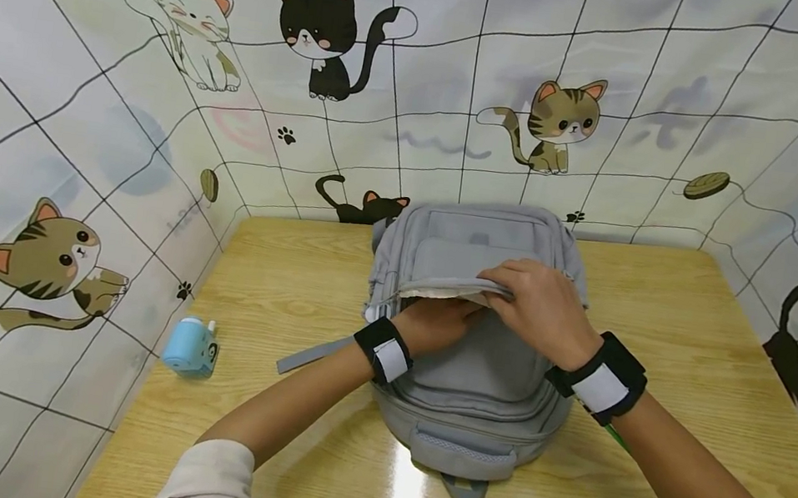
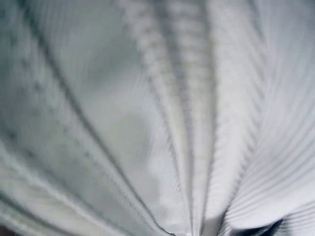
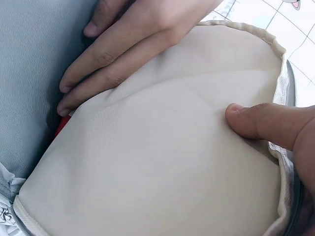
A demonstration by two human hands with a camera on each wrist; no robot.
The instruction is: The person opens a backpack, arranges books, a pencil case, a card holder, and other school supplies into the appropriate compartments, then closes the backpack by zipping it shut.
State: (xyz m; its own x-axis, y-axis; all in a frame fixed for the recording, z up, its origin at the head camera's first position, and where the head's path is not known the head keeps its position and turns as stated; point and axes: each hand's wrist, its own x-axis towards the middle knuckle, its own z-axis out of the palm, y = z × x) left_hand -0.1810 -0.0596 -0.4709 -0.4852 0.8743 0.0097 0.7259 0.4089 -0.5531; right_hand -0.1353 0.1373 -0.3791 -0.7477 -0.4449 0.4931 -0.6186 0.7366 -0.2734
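Observation:
A grey backpack (image 1: 483,361) lies on the table with its front pocket unzipped. My right hand (image 1: 542,310) grips the pocket's flap (image 1: 452,277) at the edge and holds it up; in the right wrist view its thumb (image 3: 251,119) presses on the beige lining (image 3: 147,157). Into the opening reaches my left hand (image 1: 438,321), whose extended fingers (image 3: 106,59) lie between lining and grey cloth. A bit of something red (image 3: 61,127) shows below those fingertips; its kind is hidden. Blurred grey fabric (image 2: 123,123) fills the left wrist view.
On the left of the wooden table (image 1: 289,277) stands a small light-blue device (image 1: 191,348). A backpack strap (image 1: 313,354) sticks out leftward under my left forearm. A cat-print cloth (image 1: 437,77) surrounds the table at the back and sides.

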